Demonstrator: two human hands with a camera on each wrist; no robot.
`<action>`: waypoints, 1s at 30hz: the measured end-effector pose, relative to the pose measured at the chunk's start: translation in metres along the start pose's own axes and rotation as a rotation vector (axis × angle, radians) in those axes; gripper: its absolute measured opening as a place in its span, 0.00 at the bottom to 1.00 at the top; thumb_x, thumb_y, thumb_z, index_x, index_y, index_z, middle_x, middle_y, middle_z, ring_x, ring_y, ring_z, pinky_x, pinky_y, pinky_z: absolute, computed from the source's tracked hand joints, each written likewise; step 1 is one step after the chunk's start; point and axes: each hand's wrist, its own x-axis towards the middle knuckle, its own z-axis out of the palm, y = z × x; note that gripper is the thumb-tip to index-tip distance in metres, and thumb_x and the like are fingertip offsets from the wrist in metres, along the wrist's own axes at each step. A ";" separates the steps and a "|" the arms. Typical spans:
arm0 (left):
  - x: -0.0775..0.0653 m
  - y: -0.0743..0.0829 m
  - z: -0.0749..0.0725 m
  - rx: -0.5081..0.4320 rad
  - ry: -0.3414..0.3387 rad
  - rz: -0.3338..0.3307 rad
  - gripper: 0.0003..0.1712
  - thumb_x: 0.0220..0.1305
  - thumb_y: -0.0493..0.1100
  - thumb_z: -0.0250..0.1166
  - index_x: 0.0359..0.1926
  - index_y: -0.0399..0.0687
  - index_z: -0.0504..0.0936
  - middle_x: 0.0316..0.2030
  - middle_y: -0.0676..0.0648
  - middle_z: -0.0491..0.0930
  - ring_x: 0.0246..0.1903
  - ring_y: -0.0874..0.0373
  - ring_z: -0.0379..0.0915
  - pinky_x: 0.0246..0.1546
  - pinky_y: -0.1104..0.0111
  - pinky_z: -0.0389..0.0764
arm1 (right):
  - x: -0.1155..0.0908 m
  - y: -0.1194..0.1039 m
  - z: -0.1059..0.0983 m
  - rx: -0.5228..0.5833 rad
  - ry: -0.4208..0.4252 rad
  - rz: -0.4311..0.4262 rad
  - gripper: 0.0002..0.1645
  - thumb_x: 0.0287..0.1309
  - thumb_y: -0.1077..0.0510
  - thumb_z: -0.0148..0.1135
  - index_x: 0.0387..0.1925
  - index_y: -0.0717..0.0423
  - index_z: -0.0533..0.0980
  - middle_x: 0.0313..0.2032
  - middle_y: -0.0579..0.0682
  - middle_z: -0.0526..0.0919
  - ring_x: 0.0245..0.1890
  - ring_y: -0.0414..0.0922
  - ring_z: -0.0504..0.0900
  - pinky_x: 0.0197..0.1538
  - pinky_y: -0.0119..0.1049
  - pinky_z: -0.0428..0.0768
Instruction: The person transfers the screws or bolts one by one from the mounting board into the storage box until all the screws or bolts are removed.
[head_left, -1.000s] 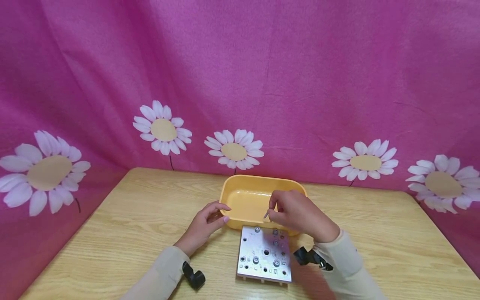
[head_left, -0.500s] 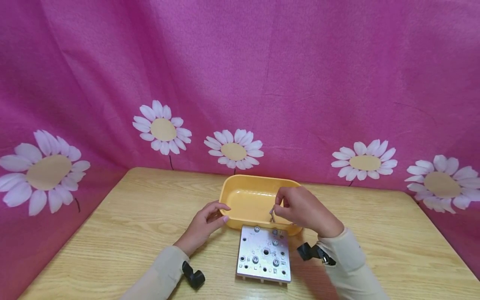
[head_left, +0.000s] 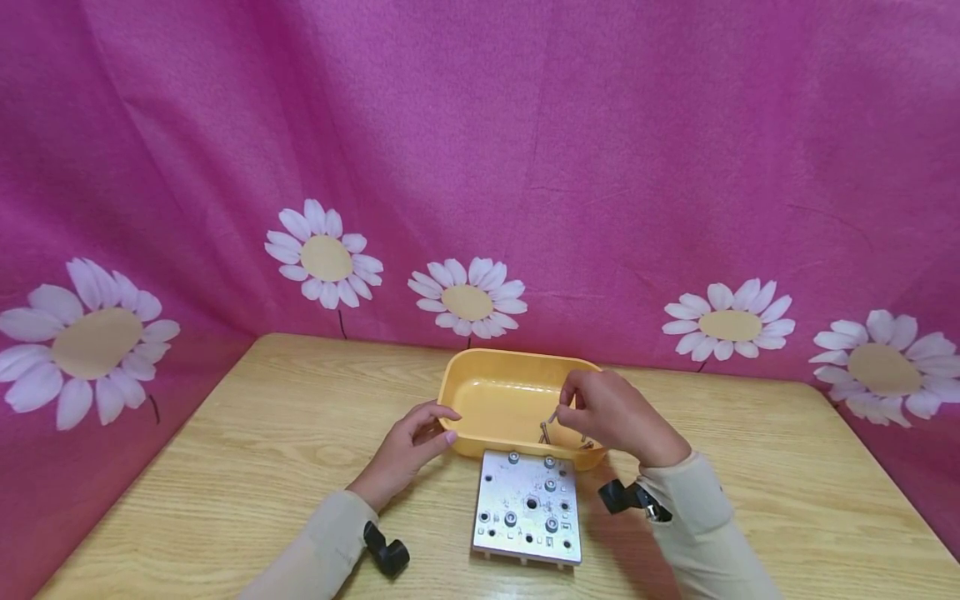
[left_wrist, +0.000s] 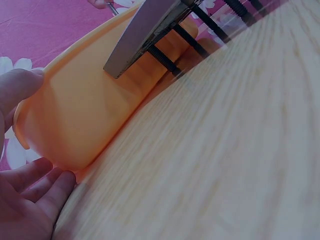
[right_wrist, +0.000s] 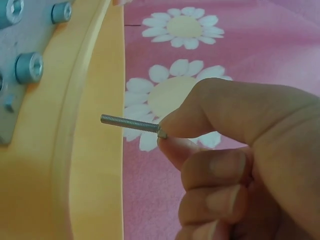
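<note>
A yellow plastic tub (head_left: pixel 495 447) stands on the table. My left hand (head_left: pixel 408 452) grips its left end, with the thumb and fingers on the rim and wall. Over the tub's right part, my right hand (head_left: pixel 618 417) pinches a thin threaded screw (right_wrist: pixel 131 123) between thumb and index finger; its head is mostly hidden by the fingertips. Several loose screws (head_left: pixel 544 433) lie in the tub below that hand. Right in front of the tub is a metal plate (head_left: pixel 501 496) with holes and several socket-head bolts (right_wrist: pixel 30 68) set in it.
Threaded bolt ends (left_wrist: pixel 190 40) stick out under the plate and hold it above the wooden table (head_left: pixel 300 417). A pink cloth (head_left: pixel 585 167) with white flowers hangs behind the table. Each sleeve has a black wrist camera strap (head_left: pixel 386 552).
My right hand has moved a little to the right over the tub, uncovering loose screws inside. It holds a screw throughout. My left hand and the plate have stayed put.
</note>
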 end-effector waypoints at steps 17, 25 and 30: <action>-0.001 0.003 -0.001 -0.001 -0.016 0.014 0.13 0.63 0.47 0.66 0.49 0.57 0.80 0.58 0.53 0.72 0.52 0.54 0.68 0.61 0.58 0.68 | 0.005 0.018 0.005 -0.024 -0.006 0.032 0.04 0.48 0.59 0.64 0.23 0.52 0.76 0.15 0.44 0.70 0.16 0.40 0.67 0.21 0.34 0.67; -0.001 0.003 -0.001 0.003 -0.015 0.012 0.13 0.63 0.48 0.66 0.49 0.58 0.80 0.58 0.54 0.72 0.52 0.55 0.68 0.61 0.58 0.69 | 0.006 0.021 0.007 -0.041 -0.022 0.071 0.06 0.48 0.58 0.65 0.24 0.53 0.76 0.17 0.45 0.72 0.17 0.40 0.68 0.21 0.34 0.68; -0.001 0.003 -0.001 0.005 -0.018 0.011 0.14 0.63 0.49 0.66 0.49 0.59 0.80 0.58 0.53 0.72 0.53 0.54 0.68 0.62 0.57 0.68 | 0.007 0.024 0.009 -0.062 -0.029 0.084 0.06 0.49 0.58 0.65 0.24 0.54 0.76 0.18 0.45 0.72 0.18 0.41 0.69 0.21 0.34 0.68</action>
